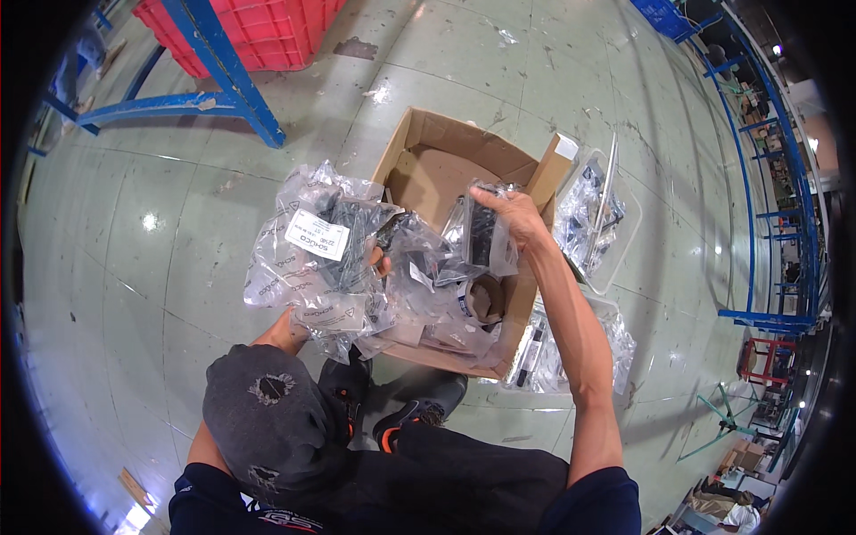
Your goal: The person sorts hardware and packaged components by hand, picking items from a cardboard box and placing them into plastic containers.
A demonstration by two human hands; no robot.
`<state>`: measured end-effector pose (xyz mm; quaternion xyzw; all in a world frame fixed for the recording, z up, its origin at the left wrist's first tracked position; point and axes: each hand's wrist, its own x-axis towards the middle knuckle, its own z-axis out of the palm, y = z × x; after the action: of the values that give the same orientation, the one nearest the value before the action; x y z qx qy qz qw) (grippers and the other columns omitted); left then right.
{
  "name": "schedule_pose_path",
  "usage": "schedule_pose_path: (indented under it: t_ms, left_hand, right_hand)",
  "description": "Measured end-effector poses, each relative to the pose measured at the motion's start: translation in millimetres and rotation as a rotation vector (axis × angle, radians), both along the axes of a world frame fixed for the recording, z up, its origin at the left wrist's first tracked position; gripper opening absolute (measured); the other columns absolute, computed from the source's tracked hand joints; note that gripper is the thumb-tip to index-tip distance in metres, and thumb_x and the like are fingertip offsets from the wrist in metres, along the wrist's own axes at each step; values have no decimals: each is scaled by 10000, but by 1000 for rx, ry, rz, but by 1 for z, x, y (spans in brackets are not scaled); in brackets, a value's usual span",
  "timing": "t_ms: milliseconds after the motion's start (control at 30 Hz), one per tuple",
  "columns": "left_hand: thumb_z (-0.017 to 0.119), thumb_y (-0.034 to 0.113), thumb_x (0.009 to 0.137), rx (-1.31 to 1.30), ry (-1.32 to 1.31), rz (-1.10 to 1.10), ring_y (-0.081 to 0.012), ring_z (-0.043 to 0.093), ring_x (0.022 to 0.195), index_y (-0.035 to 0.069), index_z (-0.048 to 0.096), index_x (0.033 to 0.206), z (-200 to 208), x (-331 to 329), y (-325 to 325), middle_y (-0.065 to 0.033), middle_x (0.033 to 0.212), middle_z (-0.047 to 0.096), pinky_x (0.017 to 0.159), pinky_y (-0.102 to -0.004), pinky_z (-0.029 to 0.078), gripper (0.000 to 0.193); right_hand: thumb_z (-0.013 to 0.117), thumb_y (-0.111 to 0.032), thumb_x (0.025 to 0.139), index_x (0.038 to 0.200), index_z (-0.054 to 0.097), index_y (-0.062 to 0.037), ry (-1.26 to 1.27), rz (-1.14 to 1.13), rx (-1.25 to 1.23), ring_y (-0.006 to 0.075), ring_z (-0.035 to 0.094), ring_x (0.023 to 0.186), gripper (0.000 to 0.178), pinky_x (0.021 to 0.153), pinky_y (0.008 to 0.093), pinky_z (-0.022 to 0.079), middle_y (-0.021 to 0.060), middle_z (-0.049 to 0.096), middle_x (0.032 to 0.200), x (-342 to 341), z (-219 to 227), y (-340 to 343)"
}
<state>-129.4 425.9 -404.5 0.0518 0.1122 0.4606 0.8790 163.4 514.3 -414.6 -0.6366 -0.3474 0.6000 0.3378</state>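
My left hand [374, 261] is mostly hidden under a bundle of clear plastic bags [325, 254] holding dark parts; only a fingertip shows past the bags. It holds that bundle over the left side of an open cardboard box [450, 165] on the floor. My right hand [513, 214] grips one small clear bag with a black part [484, 234] above the box's right side. More bagged parts [441, 312] and a roll of tape [486, 299] lie inside the box.
Further clear bags of parts [593, 218] lie on the green floor right of the box, others [548, 357] beside its near corner. A red crate [259, 31] and blue metal frame [227, 85] stand at the top left. Blue racks [767, 178] line the right. My knees and shoes [392, 419] are just below the box.
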Motion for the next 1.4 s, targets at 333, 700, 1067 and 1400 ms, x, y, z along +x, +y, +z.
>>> schedule_pose_path:
  t_ms: [333,700,1067,1400]
  left_hand:
    - [582,278,894,-309,-22,-129,-153,497,831,35,564,1084,-22,8,-10,-30,948,527,930,-330,400,309]
    - [567,283,901,-301,124,-668,-169,507,870,47,559,1111,-58,88,-62,-40,980,536,933,-332,407,316]
    - [552,289,908,-155,346,-795,-184,516,909,59,553,1138,-80,73,-75,-51,1011,545,936,-334,415,325]
    - [539,294,915,-45,595,-666,-199,525,944,70,548,1162,-93,9,-61,-60,1040,554,939,-336,422,334]
  right_hand:
    - [639,-6,701,930,668,0,37,106,52,149,652,759,231,746,272,509,77,691,851,61,26,-19]
    - [591,8,693,861,671,23,-179,-177,47,107,618,687,187,669,252,501,46,675,785,148,150,-170]
    - [638,-19,683,849,688,-17,156,-124,-367,101,576,699,173,676,247,458,10,658,769,141,-16,-256]
    - [672,-137,809,933,644,-6,-1168,256,-105,183,633,806,183,757,289,480,98,668,844,129,5,-217]
